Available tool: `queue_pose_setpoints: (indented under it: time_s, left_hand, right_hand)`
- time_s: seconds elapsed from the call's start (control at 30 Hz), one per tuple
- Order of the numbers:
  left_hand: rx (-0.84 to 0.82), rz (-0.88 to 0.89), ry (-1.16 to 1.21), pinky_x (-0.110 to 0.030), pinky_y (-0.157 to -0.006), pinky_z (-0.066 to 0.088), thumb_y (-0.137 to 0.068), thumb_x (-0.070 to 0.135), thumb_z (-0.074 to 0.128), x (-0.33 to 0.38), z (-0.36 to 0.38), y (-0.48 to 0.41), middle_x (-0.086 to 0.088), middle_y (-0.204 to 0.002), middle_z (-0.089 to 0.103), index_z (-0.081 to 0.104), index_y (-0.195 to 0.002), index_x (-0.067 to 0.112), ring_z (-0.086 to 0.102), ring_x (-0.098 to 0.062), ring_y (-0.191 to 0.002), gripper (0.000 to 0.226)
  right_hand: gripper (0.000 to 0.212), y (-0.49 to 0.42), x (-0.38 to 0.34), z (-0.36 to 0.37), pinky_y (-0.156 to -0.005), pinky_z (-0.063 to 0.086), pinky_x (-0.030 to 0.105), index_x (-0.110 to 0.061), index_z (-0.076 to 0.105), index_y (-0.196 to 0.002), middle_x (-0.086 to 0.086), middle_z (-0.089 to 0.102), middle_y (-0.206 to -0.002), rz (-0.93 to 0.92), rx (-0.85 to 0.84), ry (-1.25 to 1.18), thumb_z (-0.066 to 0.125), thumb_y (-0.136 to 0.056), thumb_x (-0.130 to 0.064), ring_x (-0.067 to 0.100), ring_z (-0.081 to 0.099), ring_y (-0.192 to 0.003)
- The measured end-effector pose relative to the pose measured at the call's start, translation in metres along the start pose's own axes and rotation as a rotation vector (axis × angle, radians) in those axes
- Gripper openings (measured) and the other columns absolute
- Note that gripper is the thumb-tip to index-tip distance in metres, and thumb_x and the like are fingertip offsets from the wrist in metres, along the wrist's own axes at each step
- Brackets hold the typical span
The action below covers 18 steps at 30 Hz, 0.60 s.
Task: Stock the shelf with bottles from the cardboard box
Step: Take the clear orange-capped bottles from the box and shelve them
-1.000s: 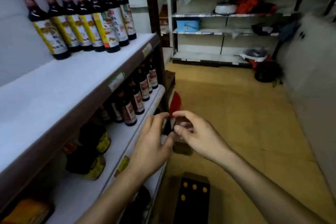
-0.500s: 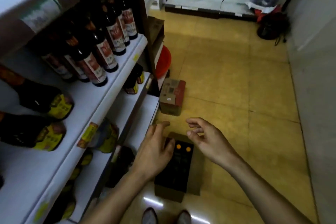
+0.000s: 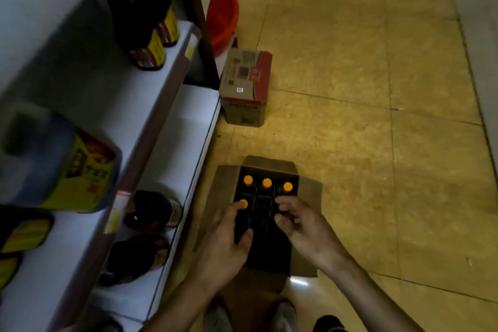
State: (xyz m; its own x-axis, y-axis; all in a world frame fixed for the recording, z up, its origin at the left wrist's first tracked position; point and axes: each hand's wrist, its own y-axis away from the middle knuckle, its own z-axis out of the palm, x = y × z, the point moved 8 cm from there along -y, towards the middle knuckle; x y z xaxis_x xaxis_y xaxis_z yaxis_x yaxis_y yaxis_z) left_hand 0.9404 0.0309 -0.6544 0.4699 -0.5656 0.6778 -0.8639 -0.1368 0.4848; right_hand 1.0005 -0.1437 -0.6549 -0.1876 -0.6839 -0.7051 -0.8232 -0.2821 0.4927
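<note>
An open cardboard box (image 3: 310,191) stands on the floor by my feet, its inside split into dark cells. Three bottles with orange caps (image 3: 266,183) fill its far row, and one more orange cap (image 3: 244,204) shows in the second row on the left. My left hand (image 3: 225,240) reaches into the box, a fingertip touching that cap and the thumb spread apart. Over the right cells hovers my right hand (image 3: 304,224), fingers bent, with a dark gap between thumb and fingers and nothing seen in it. The white shelf (image 3: 151,94) is on my left.
Dark bottles with yellow and red labels (image 3: 151,51) stand on the shelf, and others (image 3: 151,210) lie on the lowest board. A closed printed carton (image 3: 246,86) sits on the yellow tiled floor beyond the box, with a red bucket (image 3: 223,13) behind it.
My view has tipped down from the upper shelves to the floor. Both hands dropped from chest height into the open box, and the left fingertip reached an orange cap.
</note>
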Motion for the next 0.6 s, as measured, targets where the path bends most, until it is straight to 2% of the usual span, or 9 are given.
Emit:
queue_pose_setpoints:
  time_s: [0.1, 0.23, 0.33, 0.43, 0.5, 0.6]
  left_hand:
    - [-0.015, -0.018, 0.027, -0.020, -0.099, 0.045, -0.100, 0.030, 0.061, -0.047, 0.034, -0.045, 0.014, -0.152, 0.039, 0.035, -0.151, 0.040, 0.047, -0.003, -0.132, 0.057]
    - [-0.016, 0.001, 0.067, -0.017, -0.086, 0.048, -0.101, 0.030, 0.060, -0.098, 0.070, -0.103, 0.016, -0.144, 0.046, 0.036, -0.145, 0.045, 0.050, -0.003, -0.126, 0.053]
    - [0.018, 0.021, 0.083, -0.019, -0.091, 0.048, -0.100, 0.022, 0.061, -0.123, 0.084, -0.139, 0.015, -0.143, 0.047, 0.035, -0.149, 0.041, 0.051, -0.004, -0.125, 0.059]
    - [0.008, 0.035, 0.102, -0.007, -0.076, 0.046, -0.098, 0.009, 0.061, -0.145, 0.102, -0.162, 0.014, -0.138, 0.051, 0.035, -0.149, 0.037, 0.055, 0.006, -0.107, 0.063]
    - [0.032, 0.033, 0.142, -0.009, -0.074, 0.047, -0.096, 0.002, 0.059, -0.157, 0.107, -0.170, 0.010, -0.136, 0.054, 0.037, -0.148, 0.035, 0.054, 0.009, -0.102, 0.065]
    - [0.038, 0.055, 0.186, -0.013, -0.074, 0.047, -0.098, 0.002, 0.058, -0.160, 0.109, -0.178, 0.016, -0.128, 0.049, 0.035, -0.149, 0.039, 0.053, 0.005, -0.104, 0.066]
  right_hand:
    - [0.040, -0.040, 0.039, 0.040, -0.096, 0.044, 0.016, -0.031, 0.052, -0.141, -0.013, 0.058, -0.130, -0.016, -0.002, 0.016, 0.058, -0.101, -0.031, 0.002, 0.054, -0.121]
    - [0.039, -0.096, 0.084, 0.087, -0.101, 0.048, 0.023, -0.033, 0.053, -0.138, -0.013, 0.060, -0.130, -0.063, 0.003, 0.050, 0.060, -0.100, -0.033, 0.004, 0.056, -0.124]
    - [0.043, -0.133, 0.104, 0.109, -0.104, 0.047, 0.027, -0.033, 0.051, -0.142, -0.009, 0.060, -0.134, -0.100, 0.000, 0.096, 0.060, -0.100, -0.031, 0.008, 0.055, -0.127]
    - [0.047, -0.161, 0.122, 0.132, -0.105, 0.045, 0.027, -0.032, 0.046, -0.145, -0.006, 0.056, -0.138, -0.139, -0.046, 0.169, 0.059, -0.100, -0.033, 0.011, 0.054, -0.130]
    - [0.049, -0.171, 0.133, 0.145, -0.105, 0.045, 0.027, -0.033, 0.042, -0.147, -0.004, 0.054, -0.140, -0.168, -0.079, 0.222, 0.059, -0.101, -0.033, 0.013, 0.052, -0.132]
    - [0.057, -0.187, 0.142, 0.164, -0.104, 0.046, 0.033, -0.033, 0.033, -0.151, 0.003, 0.053, -0.140, -0.228, -0.144, 0.390, 0.059, -0.100, -0.030, 0.022, 0.052, -0.131]
